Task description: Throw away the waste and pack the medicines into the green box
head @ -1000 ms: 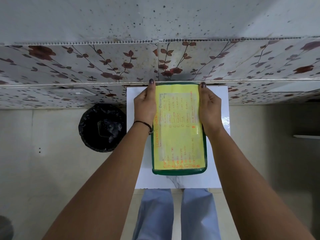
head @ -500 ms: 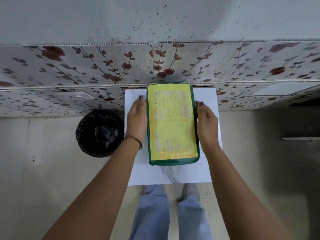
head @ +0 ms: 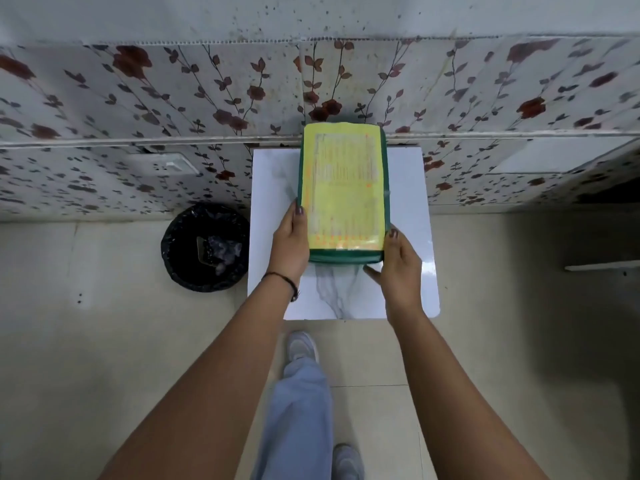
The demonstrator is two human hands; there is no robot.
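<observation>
The green box (head: 344,256) lies closed on the small white marble-patterned table (head: 270,202), its lid covered by a yellow printed sheet (head: 343,188), its far end against the wall. My left hand (head: 289,244) rests flat against the box's left side near the front corner. At the front right corner my right hand (head: 398,265) touches the box, thumb under its front edge. No medicines are visible; whatever the box holds is hidden by the lid.
A black bin (head: 204,247) lined with a dark bag stands on the floor left of the table, with crumpled waste inside. A floral-patterned wall panel (head: 173,98) rises behind the table. My legs and shoes (head: 301,348) stand on the tiled floor.
The view pulled back from the table. Both hands slid from the box's far end along its sides to its near corners. The box sits further back against the wall.
</observation>
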